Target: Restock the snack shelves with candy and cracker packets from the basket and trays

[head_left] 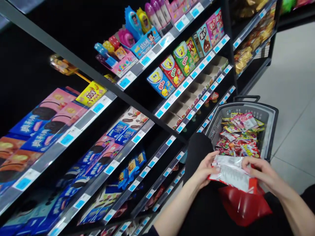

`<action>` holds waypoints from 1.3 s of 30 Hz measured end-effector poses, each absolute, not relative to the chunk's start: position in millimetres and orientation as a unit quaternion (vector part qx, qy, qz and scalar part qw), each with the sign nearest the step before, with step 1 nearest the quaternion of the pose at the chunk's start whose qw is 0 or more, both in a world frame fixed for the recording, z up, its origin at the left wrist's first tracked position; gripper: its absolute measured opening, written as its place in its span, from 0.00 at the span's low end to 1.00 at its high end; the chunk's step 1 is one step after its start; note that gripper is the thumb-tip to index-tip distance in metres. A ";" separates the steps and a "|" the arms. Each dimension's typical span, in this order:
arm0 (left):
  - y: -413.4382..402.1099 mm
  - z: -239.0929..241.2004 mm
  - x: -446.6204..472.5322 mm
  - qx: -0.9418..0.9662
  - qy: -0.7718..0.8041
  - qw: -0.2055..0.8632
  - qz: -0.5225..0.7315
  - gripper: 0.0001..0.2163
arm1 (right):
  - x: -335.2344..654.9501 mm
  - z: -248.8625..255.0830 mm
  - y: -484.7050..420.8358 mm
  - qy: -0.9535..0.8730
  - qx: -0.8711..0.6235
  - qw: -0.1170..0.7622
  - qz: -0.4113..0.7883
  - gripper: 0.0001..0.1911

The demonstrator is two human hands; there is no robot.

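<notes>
The left hand (205,168) pinched the left end of a flat, silvery-white packet with red edges (228,172) between thumb and fingers. The right hand (263,172) gripped the same packet at its other end, fingers bent over the upper side. The packet was held above the person's lap, in front of the near end of the basket. Just below it, a glossy red plastic piece (244,206) lay over the black clothing; what it belonged to could not be told.

Beyond the hands, a grey plastic basket with perforated walls and a dark rim (270,114) stood on pale floor tiles (295,68). Inside were small, shiny sweet packets in red, yellow and pink (238,134), heaped together.

To the left ran black shelves with blue-and-white price labels. They bore blue, red and green cartoon boxes (172,70), open brown compartmented cartons (182,109), and, farther left, blue-and-pink biscuit packs (56,114).
</notes>
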State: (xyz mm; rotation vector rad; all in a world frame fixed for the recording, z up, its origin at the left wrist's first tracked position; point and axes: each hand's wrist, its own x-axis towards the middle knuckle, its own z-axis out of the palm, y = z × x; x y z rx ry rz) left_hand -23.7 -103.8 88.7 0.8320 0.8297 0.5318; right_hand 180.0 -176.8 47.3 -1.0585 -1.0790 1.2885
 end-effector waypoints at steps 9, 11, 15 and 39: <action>-96.8 81.5 -36.5 0.468 0.477 0.718 0.195 0.23 | 176.9 41.0 -166.9 -0.487 -0.511 0.430 0.562 0.11; -95.9 78.3 -35.4 0.489 0.480 0.703 0.192 0.22 | 174.5 37.0 -166.0 -0.487 -0.531 0.434 0.542 0.10; -91.4 75.1 -29.1 0.530 0.494 0.655 0.215 0.16 | 166.7 31.2 -163.8 -0.485 -0.570 0.464 0.474 0.10; -78.2 54.3 -28.4 0.489 0.502 0.589 0.401 0.07 | 130.6 24.7 -152.2 -0.348 -0.679 0.547 0.344 0.18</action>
